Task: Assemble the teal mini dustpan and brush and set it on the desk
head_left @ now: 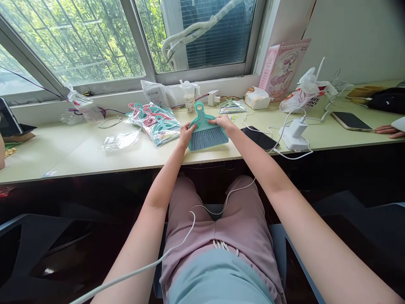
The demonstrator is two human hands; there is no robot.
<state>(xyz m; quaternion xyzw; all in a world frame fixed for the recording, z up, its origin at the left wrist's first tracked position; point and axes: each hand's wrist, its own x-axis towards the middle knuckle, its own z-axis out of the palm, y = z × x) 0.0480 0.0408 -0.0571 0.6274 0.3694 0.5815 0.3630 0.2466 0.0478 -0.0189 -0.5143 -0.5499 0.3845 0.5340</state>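
A teal hand brush (205,131) with blue-grey bristles lies at the desk's front, its looped handle toward the window. My left hand (186,134) grips its left shoulder, and my right hand (222,123) grips its right shoulder. Just left of my left hand sits a clear bag of teal and pink brushes (155,124). A crumpled clear plastic wrapper (120,140) lies further left. To the right of my right hand is a black phone (259,138).
White cables run from a white power strip (294,135) across the cream desk (63,156). Packets, a pink box (281,69) and a white bag (300,99) line the window side. Another person's hand (388,131) rests at the right edge beside a phone (351,121).
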